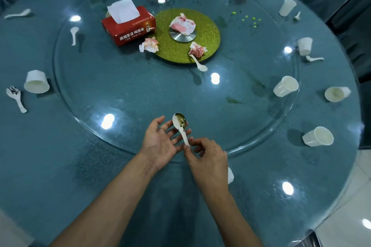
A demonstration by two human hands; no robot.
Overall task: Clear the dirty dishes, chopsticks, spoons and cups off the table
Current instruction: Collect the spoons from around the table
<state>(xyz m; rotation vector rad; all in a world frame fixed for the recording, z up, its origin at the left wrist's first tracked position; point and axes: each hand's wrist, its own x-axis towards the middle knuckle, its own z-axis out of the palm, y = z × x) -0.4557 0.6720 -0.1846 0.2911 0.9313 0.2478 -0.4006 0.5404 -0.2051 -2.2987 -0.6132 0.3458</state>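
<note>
- Pinching the handle end of the dirty spoon [180, 125]: right hand [207, 155].
- Left hand [158, 143]: released, palm up, fingers spread under the spoon bowl.
- Spoon location: above the near edge of the glass turntable [140, 90] on the table [60, 166].

Person, two upper limbs in view.
- Left hand [160, 143]: bare; creases across the palm, tendon lines at the wrist.
- Right hand [207, 153]: bare; knuckles and short nails visible.
- Left forearm [104, 212]: bare, uncovered from wrist to frame edge.
- Right forearm [226, 206]: bare, likewise uncovered to frame edge.
</note>
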